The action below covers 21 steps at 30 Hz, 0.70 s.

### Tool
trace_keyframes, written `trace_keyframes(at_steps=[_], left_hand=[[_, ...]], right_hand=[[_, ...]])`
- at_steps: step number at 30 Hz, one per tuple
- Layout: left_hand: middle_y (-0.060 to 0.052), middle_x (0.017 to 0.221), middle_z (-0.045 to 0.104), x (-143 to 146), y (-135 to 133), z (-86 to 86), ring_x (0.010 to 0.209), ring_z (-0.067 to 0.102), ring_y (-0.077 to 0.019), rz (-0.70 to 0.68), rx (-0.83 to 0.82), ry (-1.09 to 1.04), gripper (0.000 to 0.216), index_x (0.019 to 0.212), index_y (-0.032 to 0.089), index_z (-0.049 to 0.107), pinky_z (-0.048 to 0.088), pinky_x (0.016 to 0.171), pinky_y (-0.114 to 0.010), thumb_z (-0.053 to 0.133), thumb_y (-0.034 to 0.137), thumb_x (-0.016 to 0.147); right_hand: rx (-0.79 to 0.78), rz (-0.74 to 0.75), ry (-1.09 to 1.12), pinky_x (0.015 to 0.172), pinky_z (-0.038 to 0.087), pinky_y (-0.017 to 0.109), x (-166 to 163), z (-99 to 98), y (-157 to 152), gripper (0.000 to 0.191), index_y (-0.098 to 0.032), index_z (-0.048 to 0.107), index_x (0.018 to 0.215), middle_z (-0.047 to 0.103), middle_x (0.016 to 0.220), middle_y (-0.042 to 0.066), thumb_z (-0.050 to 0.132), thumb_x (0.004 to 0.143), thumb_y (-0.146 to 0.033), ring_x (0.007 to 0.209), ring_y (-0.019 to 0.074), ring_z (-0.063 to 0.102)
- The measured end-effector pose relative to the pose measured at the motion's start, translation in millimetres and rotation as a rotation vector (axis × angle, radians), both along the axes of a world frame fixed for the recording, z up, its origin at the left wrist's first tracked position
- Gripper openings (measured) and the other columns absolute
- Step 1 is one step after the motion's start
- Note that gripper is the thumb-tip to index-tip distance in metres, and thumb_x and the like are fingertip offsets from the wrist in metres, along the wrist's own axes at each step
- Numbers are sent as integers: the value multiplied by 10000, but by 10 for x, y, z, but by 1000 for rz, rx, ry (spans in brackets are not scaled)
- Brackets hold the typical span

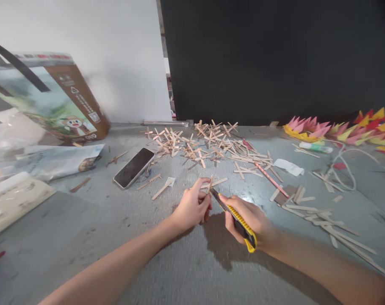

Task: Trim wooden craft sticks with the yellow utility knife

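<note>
My left hand (194,204) is closed, pinching a small wooden craft stick (210,183) that stands on end between thumb and fingers. In my right hand (247,218) is a yellow and black utility knife (241,222). Its front end points up and left, right beside the pinched stick; whether the blade touches the wood I cannot tell. Another craft stick (220,181) lies on the table just behind the fingers. Farther back is a heap of crossed craft sticks (200,142). Loose sticks (333,228) are spread to the right of my right hand.
A phone (134,167) lies left of the hands, near a printed bag (62,97) and plastic packets (59,161). To the right are a red pencil (271,180), a glue stick (316,147), a white cable (354,169) and folded paper pieces (308,129). White and black panels (275,59) stand behind.
</note>
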<state>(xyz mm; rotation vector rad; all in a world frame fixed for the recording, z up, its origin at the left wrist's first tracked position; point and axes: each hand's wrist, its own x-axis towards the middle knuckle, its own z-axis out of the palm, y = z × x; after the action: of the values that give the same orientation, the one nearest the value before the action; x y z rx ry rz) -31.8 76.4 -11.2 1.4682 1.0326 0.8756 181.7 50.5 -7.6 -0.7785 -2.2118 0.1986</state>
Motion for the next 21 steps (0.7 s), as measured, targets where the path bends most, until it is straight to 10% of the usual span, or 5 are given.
trace_keyframes(at_steps=[21], left_hand=[[54,711,675,-10,54,0,395,615,-134,-64,-95,-222,435,1249,277,322,436,342,-172,607,484,994]], right_hand=[[-606,16,360,798,603,298,29,45,33,266,-271,588,1314,761,976,39,549,1057,-323,843,181,762]])
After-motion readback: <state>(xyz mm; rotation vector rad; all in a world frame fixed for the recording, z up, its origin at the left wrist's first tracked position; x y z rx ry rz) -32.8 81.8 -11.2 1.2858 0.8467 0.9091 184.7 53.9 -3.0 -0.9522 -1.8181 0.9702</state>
